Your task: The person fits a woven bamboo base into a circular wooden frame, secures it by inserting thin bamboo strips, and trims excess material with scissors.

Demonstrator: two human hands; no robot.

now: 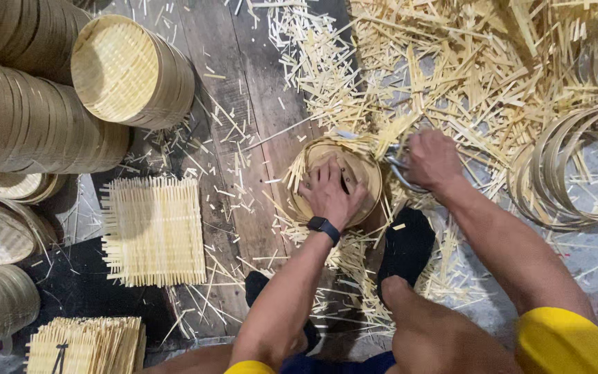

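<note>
Where offcuts litter the wooden floor (243, 104), stacked bamboo steamers (29, 125) lie at the left, and the round bamboo steamer frame (365, 173) rests between the feet. The left hand (330, 190) presses it flat, fingers spread; the right hand (432, 159) grips what look like metal shears (397, 170).

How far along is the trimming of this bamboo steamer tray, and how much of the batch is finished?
Done: stacks of finished round trays lie at left, and cut slivers litter the floor. In hand: the left hand presses the round tray down while the right hand works shears at its rim, where untrimmed slat ends stick out. Left: square woven mats and empty hoops wait.
</note>
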